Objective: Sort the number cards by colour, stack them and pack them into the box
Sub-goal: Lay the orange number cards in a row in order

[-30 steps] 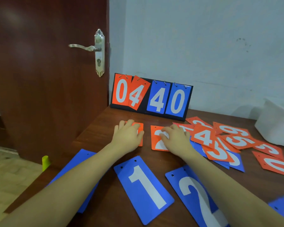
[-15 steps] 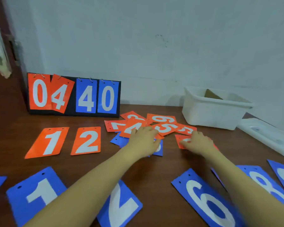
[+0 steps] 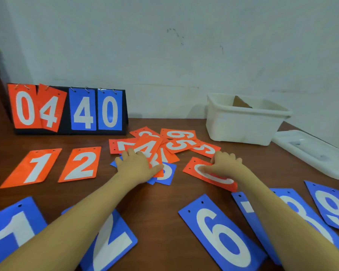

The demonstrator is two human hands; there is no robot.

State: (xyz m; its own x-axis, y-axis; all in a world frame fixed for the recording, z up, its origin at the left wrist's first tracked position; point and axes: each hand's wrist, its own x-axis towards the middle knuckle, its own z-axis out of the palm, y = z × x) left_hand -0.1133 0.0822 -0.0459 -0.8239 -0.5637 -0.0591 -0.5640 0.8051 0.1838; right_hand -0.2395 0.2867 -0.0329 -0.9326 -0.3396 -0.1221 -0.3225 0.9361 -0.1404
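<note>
Orange cards 1 (image 3: 33, 167) and 2 (image 3: 80, 164) lie side by side at the left. A loose pile of orange cards (image 3: 176, 142) sits mid-table over a blue card (image 3: 167, 174). My left hand (image 3: 136, 166) rests flat on the pile's near edge, fingers spread. My right hand (image 3: 224, 164) presses on a separate orange card (image 3: 192, 168) and lifts its near edge. Blue cards 1 (image 3: 12, 227), 2 (image 3: 114, 243), 6 (image 3: 221, 233), 8 (image 3: 301, 212) and 9 (image 3: 333, 208) line the near edge. The white box (image 3: 243, 126) stands open at the back right.
A flip scoreboard (image 3: 69, 109) reading 04 40 stands at the back left against the wall. The box's white lid (image 3: 313, 151) lies to the right of the box. A piece of cardboard (image 3: 240, 102) sticks up inside the box.
The view swung right from the door to the box. Both hands left the orange 1 and 2 and moved right to the orange pile; the right hand now tilts one orange card.
</note>
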